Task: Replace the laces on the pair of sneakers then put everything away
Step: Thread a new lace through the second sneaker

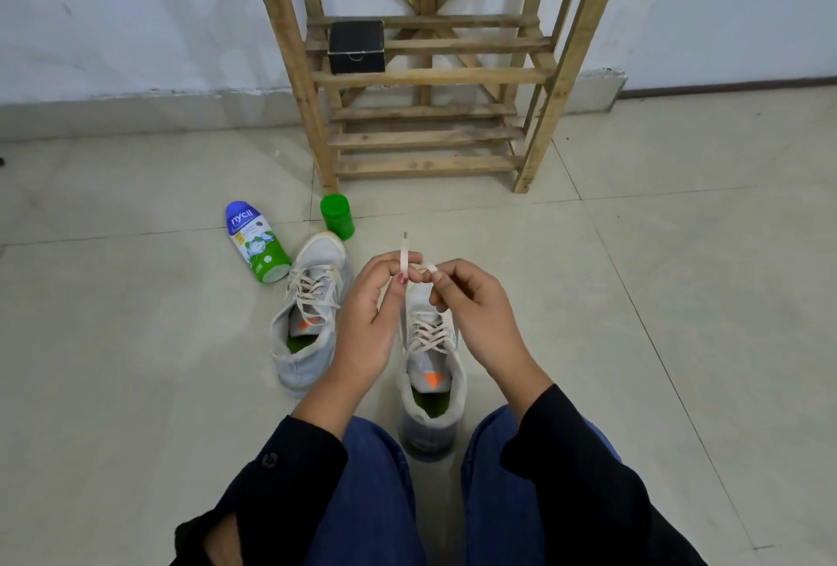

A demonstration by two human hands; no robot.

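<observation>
Two light grey sneakers stand on the tiled floor between my knees and the rack. The left sneaker [308, 312] is laced with a pale lace and nobody touches it. The right sneaker [432, 366], with an orange tongue mark, sits right under my hands. My left hand [369, 316] pinches one end of the pale lace [403, 255], which sticks straight up above my fingers. My right hand [471, 307] pinches the other part of the same lace just to the right. The lace runs down behind my hands to the crossed lacing on the right sneaker.
A wooden slatted rack [425, 76] stands against the white wall, with a small black box [356, 47] on a shelf. A blue-and-green powder bottle [256, 244] lies beside the left sneaker, and a green jar [337, 217] stands near the rack's leg.
</observation>
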